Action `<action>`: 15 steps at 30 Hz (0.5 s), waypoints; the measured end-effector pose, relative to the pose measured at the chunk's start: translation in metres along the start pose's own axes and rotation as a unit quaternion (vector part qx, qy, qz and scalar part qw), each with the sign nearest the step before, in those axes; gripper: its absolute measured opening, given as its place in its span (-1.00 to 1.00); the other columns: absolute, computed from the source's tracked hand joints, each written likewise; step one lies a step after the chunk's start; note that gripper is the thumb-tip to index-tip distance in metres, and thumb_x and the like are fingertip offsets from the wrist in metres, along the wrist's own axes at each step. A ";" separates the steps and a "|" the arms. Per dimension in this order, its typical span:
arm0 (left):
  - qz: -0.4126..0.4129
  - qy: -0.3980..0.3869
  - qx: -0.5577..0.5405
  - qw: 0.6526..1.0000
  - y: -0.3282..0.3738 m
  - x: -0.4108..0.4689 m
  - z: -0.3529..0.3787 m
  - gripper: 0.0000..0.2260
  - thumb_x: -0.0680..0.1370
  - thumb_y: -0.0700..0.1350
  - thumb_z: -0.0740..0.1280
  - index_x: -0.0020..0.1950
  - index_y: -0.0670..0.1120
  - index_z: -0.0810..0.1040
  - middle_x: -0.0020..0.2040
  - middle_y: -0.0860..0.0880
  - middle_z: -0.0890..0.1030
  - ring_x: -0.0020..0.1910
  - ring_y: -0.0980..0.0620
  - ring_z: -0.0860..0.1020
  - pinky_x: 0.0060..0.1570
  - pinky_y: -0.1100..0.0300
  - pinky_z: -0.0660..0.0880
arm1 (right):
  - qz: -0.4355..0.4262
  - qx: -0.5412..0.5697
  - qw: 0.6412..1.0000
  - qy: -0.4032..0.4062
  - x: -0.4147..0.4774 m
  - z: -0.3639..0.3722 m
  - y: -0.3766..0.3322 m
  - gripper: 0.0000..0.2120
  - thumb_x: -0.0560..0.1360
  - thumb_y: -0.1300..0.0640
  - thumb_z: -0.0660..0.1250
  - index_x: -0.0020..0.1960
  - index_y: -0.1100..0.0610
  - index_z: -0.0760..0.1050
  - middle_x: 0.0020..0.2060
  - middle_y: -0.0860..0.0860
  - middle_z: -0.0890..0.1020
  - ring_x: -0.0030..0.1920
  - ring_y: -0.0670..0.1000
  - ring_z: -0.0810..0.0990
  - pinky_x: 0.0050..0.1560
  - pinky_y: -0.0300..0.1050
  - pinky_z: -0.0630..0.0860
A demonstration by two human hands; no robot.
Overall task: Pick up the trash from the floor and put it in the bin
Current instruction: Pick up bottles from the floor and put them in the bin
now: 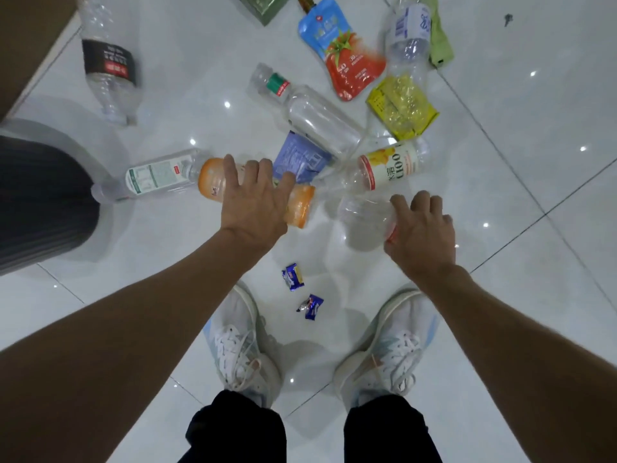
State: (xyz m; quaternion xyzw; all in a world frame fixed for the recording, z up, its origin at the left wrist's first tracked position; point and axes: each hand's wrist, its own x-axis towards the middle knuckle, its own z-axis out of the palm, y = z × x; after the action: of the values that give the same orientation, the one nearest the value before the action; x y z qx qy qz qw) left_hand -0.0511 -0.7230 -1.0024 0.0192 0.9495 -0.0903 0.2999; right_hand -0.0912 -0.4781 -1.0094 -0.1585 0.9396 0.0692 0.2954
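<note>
Trash lies scattered on the white tiled floor. My left hand reaches down over an orange-labelled bottle, with fingers wrapped across its middle. To the right, my right hand grips the end of a clear plastic bottle that lies on its side. The dark bin with a ribbed liner stands at the left edge. A bottle with a white and green label lies beside it.
Beyond my hands lie several bottles, a blue and red pouch, a yellow packet and a blue wrapper. Two small candy wrappers lie between my white shoes. A brown board fills the top left.
</note>
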 end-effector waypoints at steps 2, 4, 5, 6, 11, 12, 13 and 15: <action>-0.008 0.002 0.005 1.000 -0.001 -0.009 -0.018 -0.35 0.45 0.08 0.34 0.44 -0.03 0.13 0.27 -0.17 0.34 0.27 -0.20 0.34 0.42 -0.31 0.08 | 0.019 0.028 0.999 0.008 -0.015 -0.020 -0.010 -0.48 0.36 0.08 0.39 0.28 0.12 0.34 0.04 0.16 0.43 0.05 0.18 0.41 -0.10 0.08 0.46; -0.020 0.003 -0.009 1.000 -0.008 -0.023 -0.045 -0.34 0.45 0.05 0.33 0.46 -0.02 0.12 0.28 -0.15 0.33 0.27 -0.20 0.34 0.40 -0.31 0.10 | 0.029 0.048 0.998 0.024 -0.027 -0.050 -0.020 -0.41 0.33 0.02 0.42 0.30 0.09 0.35 0.05 0.14 0.44 0.06 0.17 0.42 -0.09 0.07 0.46; -0.030 0.007 -0.017 0.999 -0.014 -0.030 -0.060 -0.34 0.44 0.05 0.33 0.46 -0.01 0.12 0.29 -0.13 0.33 0.27 -0.20 0.34 0.39 -0.31 0.12 | 0.034 0.061 0.997 0.036 -0.032 -0.068 -0.025 -0.39 0.31 -0.01 0.44 0.31 0.08 0.35 0.05 0.13 0.44 0.07 0.17 0.42 -0.08 0.07 0.47; -0.040 0.015 -0.022 0.999 -0.022 -0.038 -0.077 -0.34 0.43 0.05 0.34 0.46 -0.01 0.13 0.28 -0.12 0.34 0.26 -0.19 0.34 0.38 -0.32 0.13 | 0.037 0.072 0.996 0.047 -0.037 -0.088 -0.030 -0.37 0.31 -0.02 0.44 0.32 0.08 0.35 0.06 0.13 0.45 0.08 0.17 0.43 -0.08 0.07 0.48; -0.110 0.058 -0.066 0.990 -0.078 -0.073 -0.178 -0.39 0.34 -0.04 0.37 0.33 -0.01 0.21 0.17 -0.06 0.41 0.16 -0.15 0.40 0.30 -0.30 0.21 | 0.059 0.115 0.986 0.102 -0.060 -0.207 -0.063 -0.39 0.29 -0.03 0.43 0.29 0.08 0.36 0.06 0.11 0.45 0.09 0.17 0.42 -0.08 0.05 0.47; -0.123 0.065 -0.070 0.988 -0.092 -0.081 -0.202 -0.39 0.33 -0.04 0.38 0.32 0.00 0.21 0.16 -0.05 0.41 0.15 -0.14 0.40 0.29 -0.30 0.21 | 0.063 0.123 0.984 0.113 -0.065 -0.235 -0.070 -0.38 0.29 -0.02 0.43 0.29 0.09 0.37 0.05 0.11 0.45 0.09 0.17 0.42 -0.09 0.04 0.47; -0.134 0.077 -0.071 0.985 -0.106 -0.090 -0.229 -0.40 0.33 -0.04 0.38 0.30 0.00 0.21 0.13 -0.04 0.41 0.13 -0.13 0.40 0.27 -0.30 0.22 | 0.065 0.127 0.982 0.124 -0.072 -0.264 -0.078 -0.37 0.29 -0.03 0.44 0.30 0.09 0.36 0.06 0.11 0.45 0.10 0.17 0.42 -0.09 0.04 0.47; -0.151 0.116 -0.074 0.979 -0.133 -0.111 -0.282 -0.43 0.32 -0.06 0.35 0.27 0.01 0.21 0.08 -0.04 0.42 0.09 -0.12 0.41 0.24 -0.28 0.25 | 0.063 0.128 0.979 0.147 -0.087 -0.323 -0.093 -0.35 0.28 -0.03 0.46 0.31 0.08 0.36 0.06 0.12 0.45 0.10 0.16 0.42 -0.08 0.02 0.46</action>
State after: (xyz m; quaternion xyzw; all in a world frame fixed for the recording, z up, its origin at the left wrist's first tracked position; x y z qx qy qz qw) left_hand -0.1317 -0.8003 -0.6903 -0.1361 0.9739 -0.0607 0.1712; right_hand -0.1641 -0.6153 -0.6988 -0.0685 0.9819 -0.0576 0.1668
